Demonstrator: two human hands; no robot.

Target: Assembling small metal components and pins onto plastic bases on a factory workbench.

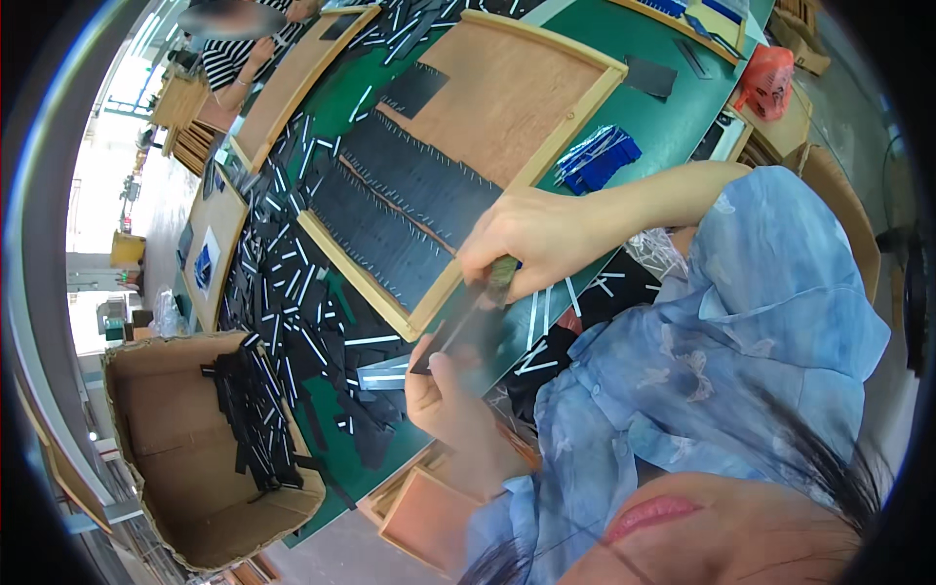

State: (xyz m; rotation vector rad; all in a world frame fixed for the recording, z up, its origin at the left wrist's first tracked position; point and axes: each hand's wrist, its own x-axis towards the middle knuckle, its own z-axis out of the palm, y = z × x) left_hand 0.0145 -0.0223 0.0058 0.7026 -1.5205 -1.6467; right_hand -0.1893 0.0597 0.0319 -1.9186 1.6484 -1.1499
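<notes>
My right hand (531, 234) is closed over the near edge of a wooden-framed tray, pinching a small greenish-brown piece (501, 277) whose kind I cannot make out. Below it, my left hand (444, 395) pinches a thin dark flat piece (434, 353) between thumb and fingers. A grey motion blur fills the space between both hands. The wooden tray (570, 127) lies tilted on the green table (546, 44). Rows of black flat pieces (419, 190) with small pale marks along their edges cover its nearer part; one more black piece (414, 90) sits farther up.
Black and white strips (283, 283) are heaped left of the tray. A cardboard box (161, 429) with black strips stands at lower left. Blue pieces (600, 158) lie right of the tray. Across the table, a person in a striped shirt (229, 63) sits by another wooden tray (302, 83).
</notes>
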